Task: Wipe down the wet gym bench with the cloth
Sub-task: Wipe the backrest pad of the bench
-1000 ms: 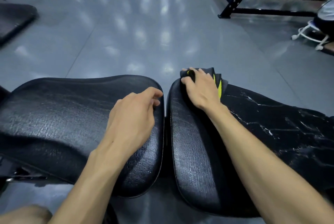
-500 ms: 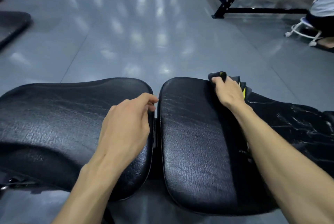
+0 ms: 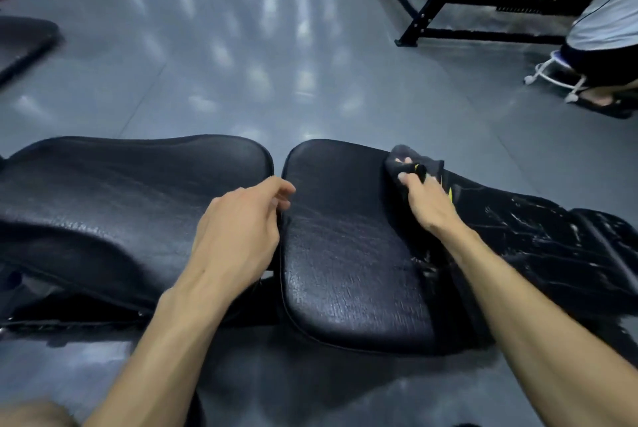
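The black gym bench has two padded sections: a long pad (image 3: 114,192) on the left and a shorter pad (image 3: 345,254) on the right, with a narrow gap between them. My right hand (image 3: 426,202) presses a dark cloth with yellow trim (image 3: 423,164) onto the far right corner of the shorter pad. My left hand (image 3: 238,237) rests with loosely curled fingers on the right end of the long pad, at the gap, holding nothing. A black marbled sheet (image 3: 538,233) covers the bench part to the right of the cloth.
Shiny grey floor (image 3: 259,64) stretches beyond the bench. A black machine frame (image 3: 424,12) stands at the back right. A person sits on a white stool (image 3: 559,78) at the right edge. Another dark pad (image 3: 20,43) lies at the far left.
My right hand has slid the cloth rightward along the far edge of the shorter pad, from its left corner to its right corner. My left hand has stayed at the gap.
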### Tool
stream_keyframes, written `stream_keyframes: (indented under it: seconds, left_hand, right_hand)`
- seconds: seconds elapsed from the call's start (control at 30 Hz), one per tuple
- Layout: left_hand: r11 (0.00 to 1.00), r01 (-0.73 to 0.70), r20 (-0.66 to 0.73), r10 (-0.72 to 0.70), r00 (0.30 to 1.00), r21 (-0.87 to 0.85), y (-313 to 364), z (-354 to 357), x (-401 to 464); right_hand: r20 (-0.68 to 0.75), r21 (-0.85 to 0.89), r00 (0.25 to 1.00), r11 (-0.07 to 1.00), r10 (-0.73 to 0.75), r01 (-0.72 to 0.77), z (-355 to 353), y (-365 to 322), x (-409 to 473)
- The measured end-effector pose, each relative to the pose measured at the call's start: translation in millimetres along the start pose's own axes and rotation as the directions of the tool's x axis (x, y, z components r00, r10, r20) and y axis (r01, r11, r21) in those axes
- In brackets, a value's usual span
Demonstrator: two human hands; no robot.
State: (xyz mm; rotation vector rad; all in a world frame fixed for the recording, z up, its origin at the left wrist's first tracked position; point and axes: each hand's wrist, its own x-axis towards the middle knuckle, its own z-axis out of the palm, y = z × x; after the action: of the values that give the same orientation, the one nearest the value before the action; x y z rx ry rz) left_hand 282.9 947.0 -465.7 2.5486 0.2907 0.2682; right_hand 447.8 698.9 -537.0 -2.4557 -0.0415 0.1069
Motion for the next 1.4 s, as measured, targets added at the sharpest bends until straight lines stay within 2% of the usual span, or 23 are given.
stream_keyframes:
  seconds: [0.03, 0.1, 0.17, 0.23, 0.27, 0.3, 0.37, 0.43, 0.47, 0.5, 0.6, 0.67, 0.73, 0.8, 0.87, 0.93, 1.07, 1.13, 1.2, 1.27, 1.33, 1.37, 1.4]
  left_hand:
    - [1.0, 0.013, -0.007, -0.013, 1.0, 0.004, -1, -2, -4]
    - [1.0, 0.02, -0.001, -0.02, 1.0, 0.02, -5, -2, -10]
    - [1.0, 0.004, 0.021, -0.005, 1.0, 0.024, -6, 1, -15]
    - [0.999, -0.007, 0.048, 0.006, 0.999, 0.037, -5, 6, -19]
    - [0.999, -0.013, 0.059, 0.01, 0.998, 0.047, -4, 8, -22]
    - [0.998, -0.025, 0.069, 0.021, 0.997, 0.055, -3, 11, -24]
    - [0.996, -0.05, 0.086, 0.044, 0.995, 0.069, -1, 14, -30]
    - [0.995, -0.075, 0.087, 0.069, 0.994, 0.073, 0, 15, -34]
    - [0.994, -0.084, 0.084, 0.078, 0.993, 0.07, 1, 15, -36]
    - [0.993, -0.093, 0.084, 0.087, 0.993, 0.067, 1, 14, -37]
    - [0.988, -0.129, 0.088, 0.122, 0.989, 0.084, 1, 18, -35]
    - [0.983, -0.145, 0.09, 0.135, 0.987, 0.113, 0, 21, -34]
    - [0.981, -0.164, 0.103, 0.153, 0.983, 0.103, 2, 24, -35]
    - [0.976, -0.187, 0.129, 0.172, 0.977, 0.11, 5, 27, -37]
    - [0.967, -0.216, 0.171, 0.191, 0.967, 0.137, 3, 31, -40]
    - [0.96, -0.225, 0.199, 0.191, 0.961, 0.166, 0, 32, -41]
    - [0.932, -0.294, 0.208, 0.251, 0.945, 0.213, 5, 35, -42]
    - [0.913, -0.336, 0.209, 0.291, 0.934, 0.233, 11, 39, -44]
    - [0.904, -0.354, 0.229, 0.302, 0.925, 0.239, 14, 42, -48]
    - [0.895, -0.374, 0.273, 0.307, 0.912, 0.244, 11, 45, -52]
    - [0.89, -0.381, 0.3, 0.303, 0.905, 0.25, 7, 46, -55]
    - [0.891, -0.381, 0.303, 0.302, 0.904, 0.246, 6, 47, -56]
    - [0.892, -0.381, 0.305, 0.302, 0.903, 0.242, 5, 47, -55]
  right_hand:
    - [0.007, -0.029, 0.999, 0.999, -0.044, 0.044, 11, -12, -8]
    - [0.07, -0.026, 0.958, 0.959, -0.28, 0.282, 35, -38, -47]
    - [0.15, 0.011, 0.849, 0.859, -0.507, 0.512, 45, -48, -102]
    - [0.193, 0.077, 0.78, 0.802, -0.595, 0.593, 33, -33, -133]
    - [0.196, 0.096, 0.792, 0.815, -0.579, 0.572, 23, -18, -131]
    - [0.175, 0.097, 0.84, 0.858, -0.514, 0.504, 12, -1, -121]
    - [0.056, 0.065, 0.957, 0.957, -0.285, 0.282, -5, 23, -97]
    - [-0.031, 0.049, 0.992, 0.991, -0.119, 0.121, -2, 19, -95]
    - [-0.033, 0.039, 0.989, 0.989, -0.143, 0.144, 8, 8, -107]
    - [-0.016, 0.033, 0.972, 0.971, -0.236, 0.236, 19, -4, -127]
    - [0.1, 0.062, 0.849, 0.855, -0.518, 0.515, 34, -20, -193]
    - [0.109, 0.11, 0.845, 0.852, -0.523, 0.512, 21, 2, -197]
    - [0.043, 0.098, 0.919, 0.917, -0.392, 0.387, 3, 39, -179]
    - [-0.081, 0.075, 0.981, 0.98, -0.178, 0.184, -14, 65, -162]
    - [-0.189, 0.034, 0.981, 0.999, -0.034, 0.041, -7, 63, -163]
    - [-0.225, 0.01, 0.969, 0.994, -0.101, 0.106, 15, 38, -185]
    - [-0.059, 0.043, 0.902, 0.901, -0.428, 0.431, 37, 8, -249]
    - [-0.03, 0.048, 0.887, 0.886, -0.46, 0.461, 21, 31, -241]
    - [-0.074, 0.043, 0.931, 0.931, -0.358, 0.362, 3, 65, -219]
    - [-0.175, 0.073, 0.977, 0.988, -0.119, 0.133, -17, 97, -204]
    - [-0.269, 0.162, 0.957, 0.985, 0.11, -0.067, -21, 103, -199]
    - [-0.296, 0.172, 0.946, 0.982, 0.13, -0.081, -12, 94, -201]
    - [-0.311, 0.138, 0.947, 0.99, 0.081, -0.04, 0, 80, -206]
